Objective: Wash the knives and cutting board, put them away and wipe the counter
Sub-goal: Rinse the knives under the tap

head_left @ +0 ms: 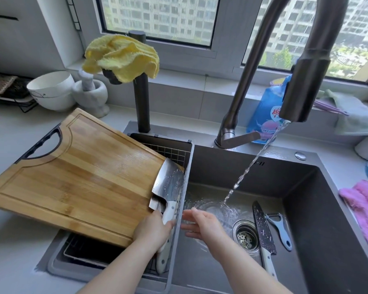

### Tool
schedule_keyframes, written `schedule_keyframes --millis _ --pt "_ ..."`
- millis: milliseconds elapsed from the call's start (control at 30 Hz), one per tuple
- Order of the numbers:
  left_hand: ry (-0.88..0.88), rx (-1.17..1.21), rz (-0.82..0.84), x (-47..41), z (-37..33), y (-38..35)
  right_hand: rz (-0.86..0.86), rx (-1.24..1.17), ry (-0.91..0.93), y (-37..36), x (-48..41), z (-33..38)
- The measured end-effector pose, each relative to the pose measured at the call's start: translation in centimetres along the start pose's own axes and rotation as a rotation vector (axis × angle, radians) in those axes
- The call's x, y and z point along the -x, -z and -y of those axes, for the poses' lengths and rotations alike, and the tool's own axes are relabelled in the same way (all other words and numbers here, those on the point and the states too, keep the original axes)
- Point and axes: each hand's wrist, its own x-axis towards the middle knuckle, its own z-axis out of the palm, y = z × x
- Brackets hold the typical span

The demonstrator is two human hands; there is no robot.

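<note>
Lower centre, my left hand grips the white-handled steel cleaver by the bamboo cutting board; my right hand hangs open.

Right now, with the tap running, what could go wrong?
1. The left hand grips the wet cleaver by its handle; it might slip, and the right hand is open close by.
2. The board lies tilted over the edge of the sink; a nudge could tip it.
3. The knife lies in the sink; reaching in carelessly risks a cut.
</note>
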Motion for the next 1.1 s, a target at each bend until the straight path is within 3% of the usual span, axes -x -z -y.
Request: schedule_keyframes --millis 200,300,400,500,733,900,1100 --pt "-0.062 -0.064 0.032 0.8 -0.1 0.6 -0.062 0.116 -0.028 1.8 0.7 -0.6" --pt "-0.072 0.037 -0.131 1.3 -0.7 1.7 -0.083 0.246 -0.03 4.9 1.3 -1.3" --pt "-0.268 0.163 -0.295 1.6 -2.4 2.2 -0.195 0.319 -0.085 9.2 1.9 -2.2" --pt "-0.427 0.112 -0.246 1.3 -4.9 1.4 -0.304 0.502 -0.14 13.3 2.2 -3.7" --pt "-0.442 -0.398 -0.155 -0.3 -7.1 -1.3 -0.303 0.693 -0.354 19.1 1.0 -6.0" --pt "-0.46 -0.351 -0.132 -0.6 -6.9 -1.5 -0.183 0.932 -0.526 20.4 -1.3 -6.8" --pt "-0.505 -0.273 -0.183 -1.5 -6.3 -2.0 -0.17 0.887 -0.617 21.6 -3.9 -7.1"
